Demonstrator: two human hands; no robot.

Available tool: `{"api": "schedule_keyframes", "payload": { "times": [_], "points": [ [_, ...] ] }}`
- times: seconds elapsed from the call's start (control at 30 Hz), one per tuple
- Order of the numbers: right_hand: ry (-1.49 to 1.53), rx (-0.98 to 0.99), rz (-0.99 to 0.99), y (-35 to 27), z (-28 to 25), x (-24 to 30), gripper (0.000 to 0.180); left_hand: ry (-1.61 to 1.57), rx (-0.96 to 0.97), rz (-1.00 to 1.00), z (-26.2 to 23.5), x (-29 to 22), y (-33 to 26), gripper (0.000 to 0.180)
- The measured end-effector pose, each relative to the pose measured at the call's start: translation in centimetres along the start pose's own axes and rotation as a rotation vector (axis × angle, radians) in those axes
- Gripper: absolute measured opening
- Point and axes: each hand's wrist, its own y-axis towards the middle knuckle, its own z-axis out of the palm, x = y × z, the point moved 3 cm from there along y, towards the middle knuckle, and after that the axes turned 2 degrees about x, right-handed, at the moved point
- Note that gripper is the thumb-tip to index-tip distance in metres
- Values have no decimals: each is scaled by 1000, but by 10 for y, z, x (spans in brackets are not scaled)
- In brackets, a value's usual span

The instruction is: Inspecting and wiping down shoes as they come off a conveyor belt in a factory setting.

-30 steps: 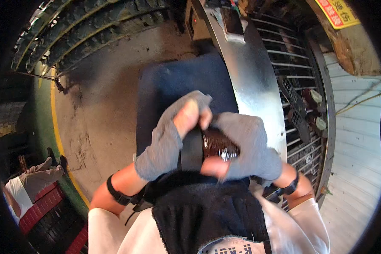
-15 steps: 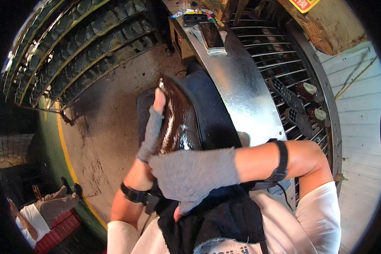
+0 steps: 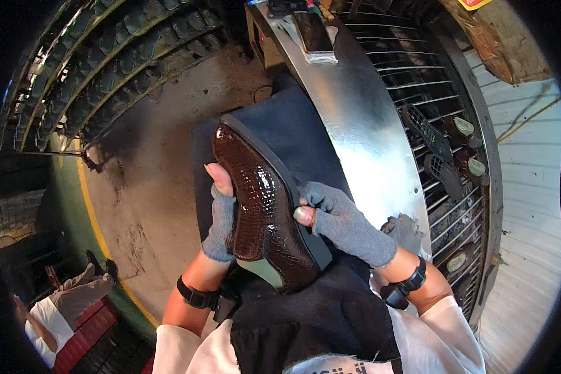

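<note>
Beside the curved metal bench (image 3: 361, 124), both gloved hands grip a glossy brown shoe (image 3: 262, 212) over a dark cloth (image 3: 293, 131).

The shoe (image 3: 262, 209) is a dark brown one with a glossy surface that has a pattern like reptile skin. Its sole is black and flat, and a pale green lining shows at the opening near the heel. It lies tilted on its side, with the pointed toe directed away from the person, toward the upper left, and the heel close to the body. It is held over a dark blue cloth (image 3: 305, 134) on the lap, between the left hand (image 3: 221, 215) and the right hand (image 3: 343, 221), which both wear grey fingerless gloves.
</note>
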Motion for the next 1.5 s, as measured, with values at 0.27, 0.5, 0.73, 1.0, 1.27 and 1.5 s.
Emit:
{"api": "schedule_keyframes", "payload": {
  "times": [0.27, 0.5, 0.73, 1.0, 1.27, 1.5],
  "points": [
    [-252, -266, -630, 23, 38, 69, 92, 359, -110, 189, 37, -17, -43, 112],
    [-211, -139, -455, 31, 44, 49, 77, 617, -280, 377, 47, -40, -62, 81],
    [887, 271, -58, 66, 22, 22, 60, 513, 141, 465, 54, -94, 22, 74],
    [808, 76, 154, 11, 12, -24, 71, 349, -84, 452, 44, -40, 14, 68],
    [602, -404, 58, 0, -3, -44, 70, 1062, -44, 644, 61, -30, 22, 57],
    [256, -1076, -368, -166, -154, -38, 69, 750, 85, 7, -36, 3, 6, 61]
  ]
}}
